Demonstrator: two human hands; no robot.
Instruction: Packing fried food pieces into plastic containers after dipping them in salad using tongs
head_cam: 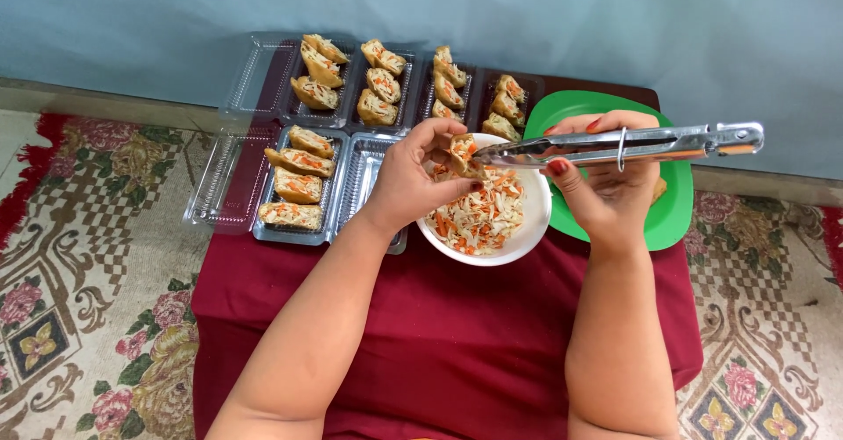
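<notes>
A: Nearest the camera, lower centre: dark red cloth over a small table [439,343], both forearms lying across it.

B: Left hand [413,181]?

A: Fingers curled, pinching a small fried tofu pocket [463,153] by its lower end, open mouth turned right, held above the round white bowl of shredded cabbage and carrot [492,220].

B: Right hand [606,185]?

A: Wrapped round long steel tongs [615,144], thumb under, fingers over. Long axis runs near-horizontal; tips point left and meet the pocket's mouth. Right hand lies right of the pocket, left hand directly on it.

B: Further back?

A: Round green plate [676,212] under the right hand, mostly covered. Upper left, clear plastic trays [233,176] with filled pockets in rows.

B: Unclear items?

A: Whether the tong tips grip filling: hidden.
</notes>
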